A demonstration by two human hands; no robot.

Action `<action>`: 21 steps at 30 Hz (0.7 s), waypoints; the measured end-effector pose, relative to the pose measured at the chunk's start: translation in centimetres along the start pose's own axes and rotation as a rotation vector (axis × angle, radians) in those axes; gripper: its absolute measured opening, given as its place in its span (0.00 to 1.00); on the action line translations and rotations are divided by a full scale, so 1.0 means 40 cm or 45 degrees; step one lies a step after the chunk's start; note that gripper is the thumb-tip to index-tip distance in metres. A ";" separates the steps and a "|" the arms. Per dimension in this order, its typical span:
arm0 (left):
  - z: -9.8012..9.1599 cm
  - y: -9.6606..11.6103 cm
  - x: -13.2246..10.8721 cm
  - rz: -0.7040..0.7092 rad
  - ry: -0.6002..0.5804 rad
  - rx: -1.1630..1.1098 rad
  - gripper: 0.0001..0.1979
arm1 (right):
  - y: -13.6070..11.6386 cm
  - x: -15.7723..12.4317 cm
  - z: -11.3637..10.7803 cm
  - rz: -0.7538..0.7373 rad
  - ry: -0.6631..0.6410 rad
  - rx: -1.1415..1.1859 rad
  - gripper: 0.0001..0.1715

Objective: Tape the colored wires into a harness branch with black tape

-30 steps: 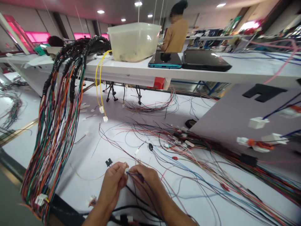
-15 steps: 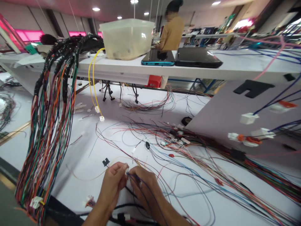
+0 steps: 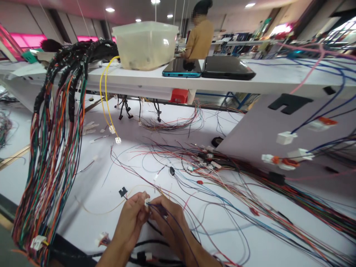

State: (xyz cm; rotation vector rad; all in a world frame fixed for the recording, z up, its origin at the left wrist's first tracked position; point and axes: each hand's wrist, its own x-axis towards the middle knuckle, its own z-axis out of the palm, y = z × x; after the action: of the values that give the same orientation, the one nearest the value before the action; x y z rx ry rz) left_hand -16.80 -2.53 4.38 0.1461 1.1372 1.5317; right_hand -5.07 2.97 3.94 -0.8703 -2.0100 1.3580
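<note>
Near edge of bench [image 3: 83, 193]: L hand [image 3: 132, 218] pinches small white plug [image 3: 146, 201]; R hand [image 3: 170, 219] grips thin dark wire [image 3: 162, 211], tip at plug. Hands touch. Hanging wire bundle [image 3: 52, 148] at left; loose wires [image 3: 222, 178] spread to right; plastic tub [image 3: 144, 44] on far shelf [image 3: 222, 84].

Table [image 3: 91, 185]: white, smooth, matt, laminate look. Wires [image 3: 222, 194]: plastic insulation, slight sheen. Connector [image 3: 146, 201] by front edge: white plastic, semi-gloss. Harness [image 3: 52, 148] at left edge: top wrapped in matt black tape. Tub [image 3: 144, 44] on shelf [image 3: 250, 83]: frosted translucent plastic. Phone [image 3: 182, 66]: glossy glass face. Board [image 3: 256, 129], right: grey, matt.
</note>
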 end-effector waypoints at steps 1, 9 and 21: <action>0.000 -0.001 -0.001 -0.006 0.006 0.001 0.16 | 0.001 -0.001 0.002 -0.003 -0.001 -0.012 0.12; 0.008 -0.003 -0.006 0.017 0.032 0.092 0.16 | 0.006 -0.011 0.025 -0.167 0.072 -0.191 0.15; -0.024 0.065 -0.097 0.280 0.423 0.412 0.19 | -0.130 -0.021 -0.132 0.049 -0.503 -0.053 0.28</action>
State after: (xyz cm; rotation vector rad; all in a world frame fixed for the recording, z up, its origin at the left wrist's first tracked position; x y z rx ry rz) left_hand -17.94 -5.89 7.55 0.2481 1.6787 1.5914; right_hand -1.66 3.92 10.52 -0.7019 -2.3320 1.6152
